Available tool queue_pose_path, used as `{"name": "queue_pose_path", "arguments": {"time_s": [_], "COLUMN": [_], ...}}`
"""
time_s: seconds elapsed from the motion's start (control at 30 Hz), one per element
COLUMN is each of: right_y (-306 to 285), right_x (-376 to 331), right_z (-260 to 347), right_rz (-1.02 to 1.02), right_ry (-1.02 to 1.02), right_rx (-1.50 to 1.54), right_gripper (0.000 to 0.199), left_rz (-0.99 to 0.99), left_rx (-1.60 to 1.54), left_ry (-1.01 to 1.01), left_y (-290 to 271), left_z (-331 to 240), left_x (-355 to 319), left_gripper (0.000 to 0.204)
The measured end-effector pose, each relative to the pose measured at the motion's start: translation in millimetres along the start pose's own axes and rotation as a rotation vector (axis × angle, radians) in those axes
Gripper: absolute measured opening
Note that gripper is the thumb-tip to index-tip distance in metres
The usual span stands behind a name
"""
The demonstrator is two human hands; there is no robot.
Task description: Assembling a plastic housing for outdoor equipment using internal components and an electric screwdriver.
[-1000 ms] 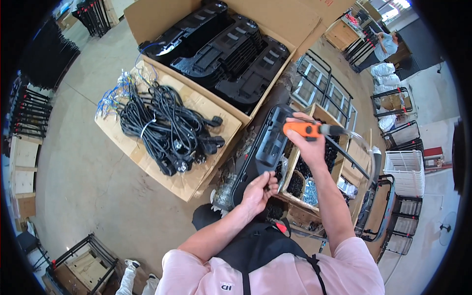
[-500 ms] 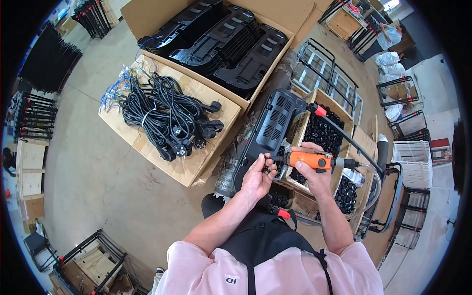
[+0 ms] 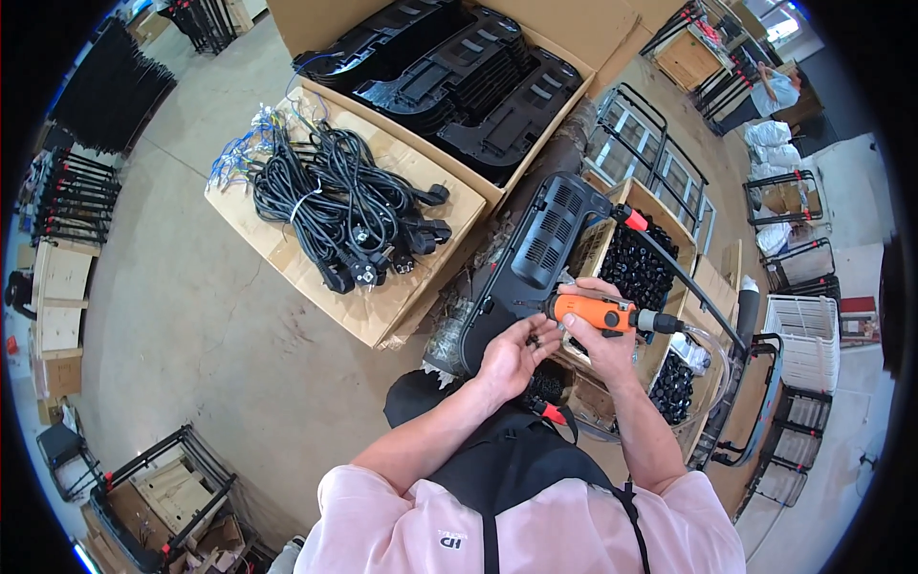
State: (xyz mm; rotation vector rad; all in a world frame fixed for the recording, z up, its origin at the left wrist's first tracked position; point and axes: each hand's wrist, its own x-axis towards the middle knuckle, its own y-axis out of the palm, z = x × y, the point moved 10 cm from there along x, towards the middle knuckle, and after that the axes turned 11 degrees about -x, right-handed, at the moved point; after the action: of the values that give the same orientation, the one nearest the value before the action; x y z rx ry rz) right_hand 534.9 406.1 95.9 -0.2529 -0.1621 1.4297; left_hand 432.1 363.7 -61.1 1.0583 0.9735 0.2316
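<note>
My right hand (image 3: 602, 340) is wrapped round an orange air screwdriver (image 3: 591, 313), which lies nearly level with its bit pointing left. The bit is over a black plastic cover (image 3: 543, 244) with slotted vents; whether it touches is unclear. A clear hose (image 3: 722, 346) runs from the screwdriver's rear end. Just below the bit, my left hand (image 3: 516, 364) is turned palm up with loosely curled fingers. In it lie a few small dark screws (image 3: 534, 340), partly hidden by the fingers.
Coiled black power cables (image 3: 316, 210) lie on a cardboard box (image 3: 253, 258) at left. Behind, an open carton (image 3: 535, 182) holds black plastic panels. Wooden bins of black knobs (image 3: 636, 258) stand right, beside a metal frame tube (image 3: 693, 282). Another person (image 3: 773, 94) is far right.
My left fingers have come away from the bit and opened somewhat, showing more of the palm. The screwdriver tilts slightly more, its rear end lower. The whole view has shifted a little.
</note>
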Motion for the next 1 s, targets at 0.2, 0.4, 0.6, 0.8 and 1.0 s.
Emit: {"name": "queue_pose_path", "arguments": {"time_s": [0.2, 0.4, 0.6, 0.8, 1.0], "right_y": [30.4, 43.1, 49.9, 58.6, 71.5], "right_x": [8.0, 11.5, 13.9, 17.9, 23.0], "right_z": [-4.0, -7.8, -1.9, 2.0, 4.7], "right_rz": [0.054, 0.063, 0.081, 0.086, 0.16], "right_ry": [0.009, 0.027, 0.016, 0.045, -0.022], "right_rx": [-0.037, -0.042, -0.084, -0.127, -0.27], "right_gripper": [0.055, 0.054, 0.054, 0.05, 0.04], "left_rz": [-0.014, 0.001, 0.03, 0.027, -0.024], "left_rx": [0.249, 0.436, 0.465, 0.365, 0.228], "left_ry": [-0.108, -0.054, 0.01, 0.033, 0.021], "left_y": [-30.1, -36.3, -38.5, -42.8, -54.4], "left_z": [10.7, -2.2, -20.7, -31.5, -40.1], "left_x": [-18.6, -30.3, -40.8, -48.0, -42.4], "left_gripper": [0.032, 0.033, 0.03, 0.03, 0.031]}}
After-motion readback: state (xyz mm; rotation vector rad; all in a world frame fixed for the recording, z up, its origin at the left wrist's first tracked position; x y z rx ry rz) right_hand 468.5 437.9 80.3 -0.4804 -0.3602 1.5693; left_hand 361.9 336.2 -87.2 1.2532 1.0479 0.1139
